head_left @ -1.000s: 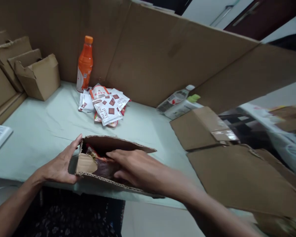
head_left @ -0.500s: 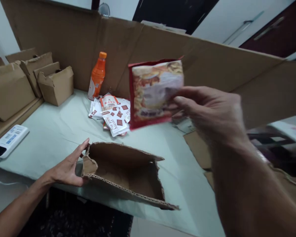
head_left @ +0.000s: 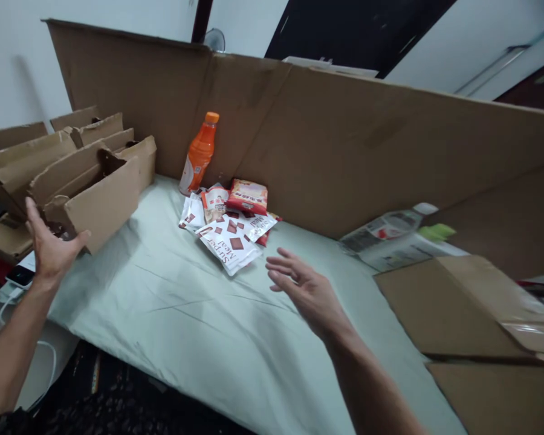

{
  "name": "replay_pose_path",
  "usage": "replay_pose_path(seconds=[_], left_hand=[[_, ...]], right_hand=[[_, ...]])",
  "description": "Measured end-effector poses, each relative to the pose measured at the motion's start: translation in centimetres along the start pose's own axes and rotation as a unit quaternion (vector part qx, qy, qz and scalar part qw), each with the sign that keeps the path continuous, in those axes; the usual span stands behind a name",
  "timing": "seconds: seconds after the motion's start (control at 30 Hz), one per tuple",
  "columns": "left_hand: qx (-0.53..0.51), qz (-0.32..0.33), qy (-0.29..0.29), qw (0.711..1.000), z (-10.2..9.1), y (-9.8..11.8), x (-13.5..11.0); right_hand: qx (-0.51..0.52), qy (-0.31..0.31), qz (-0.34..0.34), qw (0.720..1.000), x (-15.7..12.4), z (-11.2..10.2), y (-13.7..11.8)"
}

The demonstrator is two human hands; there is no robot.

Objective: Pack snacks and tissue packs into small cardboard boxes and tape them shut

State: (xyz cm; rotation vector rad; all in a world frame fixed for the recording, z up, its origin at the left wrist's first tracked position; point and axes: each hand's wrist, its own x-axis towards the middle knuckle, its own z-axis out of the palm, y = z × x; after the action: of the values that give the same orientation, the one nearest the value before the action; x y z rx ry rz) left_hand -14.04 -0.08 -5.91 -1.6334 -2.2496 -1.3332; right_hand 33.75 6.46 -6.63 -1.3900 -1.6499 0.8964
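My left hand grips the near end of an open-topped cardboard box, thumb on one side and fingers on the other. The box is at the left, against other cardboard boxes. My right hand hangs over the cloth with fingers loosely apart and nothing in them. Just beyond it lies a pile of food packets. On top of the pile is a red packet, with a white packet with brown squares in front and an orange-and-white packet beside it.
An orange drink bottle stands behind the packets, near a tall cardboard wall. Several cardboard boxes crowd the left, above a white power bank with a cable. At right lie a clear bottle and flattened cardboard.
The red packet has left my right hand and lies on the pile. My left hand has carried the box from the front of the table to the boxes at left.
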Motion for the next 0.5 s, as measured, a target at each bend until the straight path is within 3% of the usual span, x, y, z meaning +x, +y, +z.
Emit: replay_pose_path(seconds=[0.1, 0.37, 0.5], left_hand=[[-0.02, -0.069, 0.029, 0.997, 0.7, 0.2, 0.9], [-0.002, -0.126, 0.012, 0.992, 3.6, -0.4, 5.1], [0.001, -0.111, -0.02, 0.994, 3.2, 0.0, 6.4]], right_hand=[[0.001, -0.02, 0.027, 0.999, -1.1, 0.5, 0.7], [-0.044, -0.051, 0.019, 0.998, -4.6, 0.6, 2.8], [-0.085, -0.036, 0.009, 0.996, -7.0, 0.5, 2.6]])
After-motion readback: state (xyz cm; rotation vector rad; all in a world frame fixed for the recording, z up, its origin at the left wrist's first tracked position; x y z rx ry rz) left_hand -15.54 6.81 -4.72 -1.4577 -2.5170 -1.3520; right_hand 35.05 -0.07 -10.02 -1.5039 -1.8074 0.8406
